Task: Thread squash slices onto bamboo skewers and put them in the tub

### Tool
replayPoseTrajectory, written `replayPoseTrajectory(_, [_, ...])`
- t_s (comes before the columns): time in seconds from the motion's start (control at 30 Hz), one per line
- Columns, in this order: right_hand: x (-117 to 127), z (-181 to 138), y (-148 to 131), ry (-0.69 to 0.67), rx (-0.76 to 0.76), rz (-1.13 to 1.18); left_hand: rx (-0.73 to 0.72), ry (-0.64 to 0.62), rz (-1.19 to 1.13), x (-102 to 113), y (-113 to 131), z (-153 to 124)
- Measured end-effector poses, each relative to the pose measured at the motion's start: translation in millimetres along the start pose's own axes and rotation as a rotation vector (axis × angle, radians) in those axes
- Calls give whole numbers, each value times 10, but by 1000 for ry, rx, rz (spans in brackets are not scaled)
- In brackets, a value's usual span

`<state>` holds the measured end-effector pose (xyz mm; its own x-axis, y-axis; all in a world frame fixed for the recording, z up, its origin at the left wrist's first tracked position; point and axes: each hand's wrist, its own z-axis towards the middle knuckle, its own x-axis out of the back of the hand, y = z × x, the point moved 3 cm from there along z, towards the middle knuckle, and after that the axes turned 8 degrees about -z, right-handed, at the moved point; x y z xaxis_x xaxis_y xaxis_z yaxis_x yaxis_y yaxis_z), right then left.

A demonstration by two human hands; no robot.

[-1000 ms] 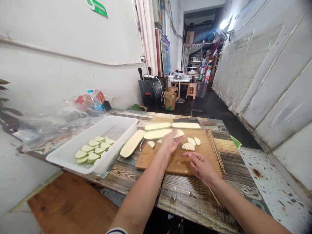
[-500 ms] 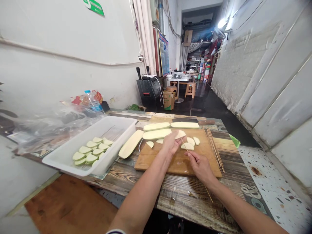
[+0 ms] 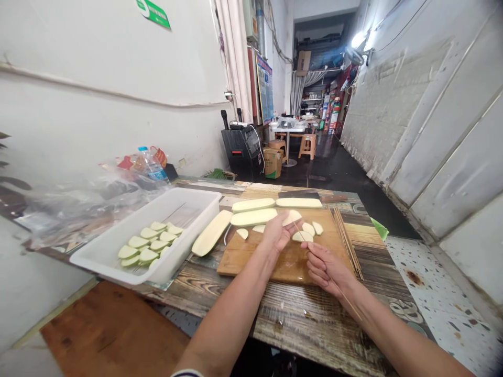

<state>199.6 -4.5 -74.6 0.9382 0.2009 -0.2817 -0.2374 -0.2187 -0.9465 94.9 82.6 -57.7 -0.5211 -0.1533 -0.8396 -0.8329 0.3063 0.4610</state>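
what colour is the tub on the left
The tub is white, seen in the head view.

My left hand (image 3: pixel 280 233) covered the near part of the slice (image 3: pixel 293 215) it pinched, so the full shape couldn't be told. The skewer (image 3: pixel 300 235) ran under the fingers of my right hand (image 3: pixel 326 268) and showed again at lower right over the wrist. Its tip was too thin to tell if it was in the slice or just touching. Both forearms were cut off by the bottom edge. The knife (image 3: pixel 302 194) blade was partly behind the long strips (image 3: pixel 253 204). Green sign (image 3: pixel 154 12), upper left, was clipped by the top edge, text unreadable. Plastic bags (image 3: pixel 74 204) at left were blurred, contents unclear. Leaves (image 3: pixel 10 183) were cut by the left edge. Shop goods (image 3: pixel 328 107) at upper centre were too small to tell.
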Motion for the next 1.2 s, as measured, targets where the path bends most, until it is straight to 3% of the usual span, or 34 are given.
replayPoseTrajectory(0.23, [123,-45,-109,442,471,-973,-41,-59,25,20,-108,19])
replayPoseTrajectory(0.33, [144,-65,-122,519,537,-1121,-53,-72,34,2,-147,-16])
replayPoseTrajectory(0.5, [119,-44,-186,438,483,-888,-55,-170,58,-65,-138,-83])
replayPoseTrajectory(0.67, [105,10,-116,163,147,-228,-11,-185,129,-92,-180,-115])
replayPoseTrajectory(0.77, [94,28,-108,61,66,-14,3,-207,157,-112,-226,-153])
replayPoseTrajectory(0.83, [120,40,-136,105,103,-44,15,-255,189,-140,-260,-196])
replayPoseTrajectory(1.0, [196,16,-226,269,314,-419,8,-350,243,-236,-248,-301])
replayPoseTrajectory(1.2, [243,-47,-224,344,382,-582,-87,-416,240,-304,-82,-362])
